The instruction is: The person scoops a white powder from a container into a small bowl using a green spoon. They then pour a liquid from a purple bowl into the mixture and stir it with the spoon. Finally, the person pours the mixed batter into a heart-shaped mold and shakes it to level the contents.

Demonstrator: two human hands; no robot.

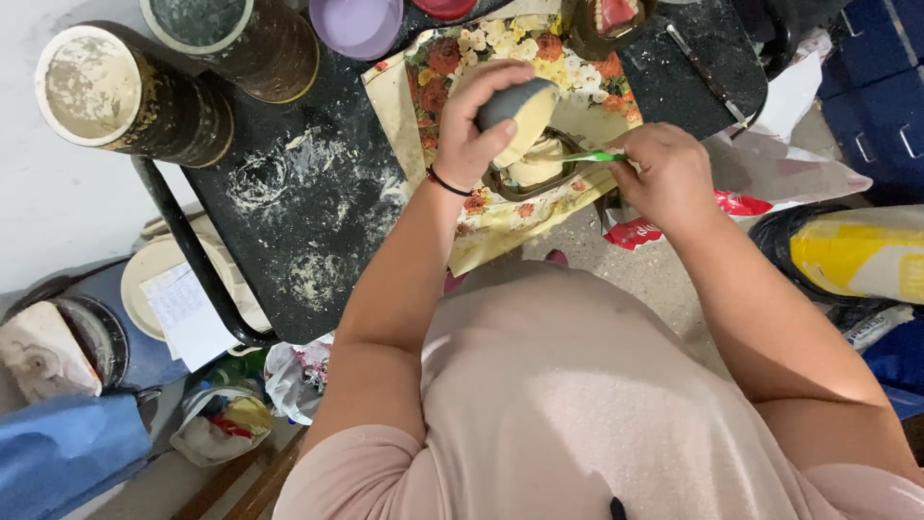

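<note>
My left hand grips a grey rubber bowl tilted over a brown mould filled with cream-coloured paste. My right hand pinches a thin green-handled tool whose tip reaches into the bowl or mould. Both sit on a floral-patterned sheet spread over a black, powder-dusted table. A black band circles my left wrist.
Two large dusty tins and a lilac bowl stand at the table's far side. A metal spatula lies at the right. Bags, a yellow sack and clutter crowd the floor on both sides.
</note>
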